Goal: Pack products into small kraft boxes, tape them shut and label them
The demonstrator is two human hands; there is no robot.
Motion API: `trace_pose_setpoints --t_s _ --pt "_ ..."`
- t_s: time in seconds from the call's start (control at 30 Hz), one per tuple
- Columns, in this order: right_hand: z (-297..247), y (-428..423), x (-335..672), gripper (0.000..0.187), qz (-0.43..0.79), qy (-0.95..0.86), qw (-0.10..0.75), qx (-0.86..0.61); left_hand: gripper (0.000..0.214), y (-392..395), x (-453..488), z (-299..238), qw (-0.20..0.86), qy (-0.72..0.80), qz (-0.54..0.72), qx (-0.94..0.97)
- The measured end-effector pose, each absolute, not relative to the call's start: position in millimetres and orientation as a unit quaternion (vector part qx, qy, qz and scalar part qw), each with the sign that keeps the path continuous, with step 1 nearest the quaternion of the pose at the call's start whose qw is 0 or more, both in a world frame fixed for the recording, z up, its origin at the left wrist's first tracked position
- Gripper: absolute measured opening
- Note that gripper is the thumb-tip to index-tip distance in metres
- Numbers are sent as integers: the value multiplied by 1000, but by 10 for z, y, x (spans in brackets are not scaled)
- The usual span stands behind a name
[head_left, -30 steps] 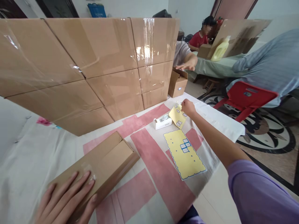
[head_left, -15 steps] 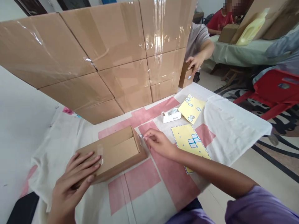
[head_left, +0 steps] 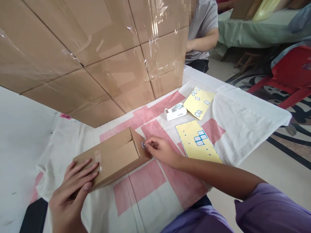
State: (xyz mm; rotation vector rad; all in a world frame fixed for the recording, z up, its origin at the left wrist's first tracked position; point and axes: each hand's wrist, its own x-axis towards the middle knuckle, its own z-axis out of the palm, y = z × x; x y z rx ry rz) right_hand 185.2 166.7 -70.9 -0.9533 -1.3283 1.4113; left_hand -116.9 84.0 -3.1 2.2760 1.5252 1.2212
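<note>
A closed brown cardboard box (head_left: 121,157) lies on the cloth-covered table in front of me, with a strip of clear tape (head_left: 97,158) across its top flaps. My left hand (head_left: 73,186) rests on the box's left end, fingers stretched over the top and thumb by the near edge. At the opposite end, my right hand (head_left: 161,149) pinches a small white sticker with a blue outline (head_left: 142,145) between thumb and fingertips. The sticker is against or very close to the end face; which, I cannot tell.
Behind the box stands a tall stack of taped cartons (head_left: 114,74). A white tape dispenser (head_left: 175,113) and two yellow sticker sheets, one farther (head_left: 190,105) and one nearer (head_left: 210,154), lie to the right. Beyond the stack sits another person (head_left: 202,38); a red chair (head_left: 291,68) stands far right.
My right hand has brought the sticker to the box's end face. My left hand stays on the box. The other person's hand and small carton have gone behind the stack; my view has tilted down.
</note>
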Motion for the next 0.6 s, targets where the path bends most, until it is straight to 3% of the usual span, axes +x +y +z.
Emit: trace_pose_setpoints --t_s 0.6 --pt "-663 1618 1848 14 527 -582 498 -368 25 841 -1099 23 55 497 406 765"
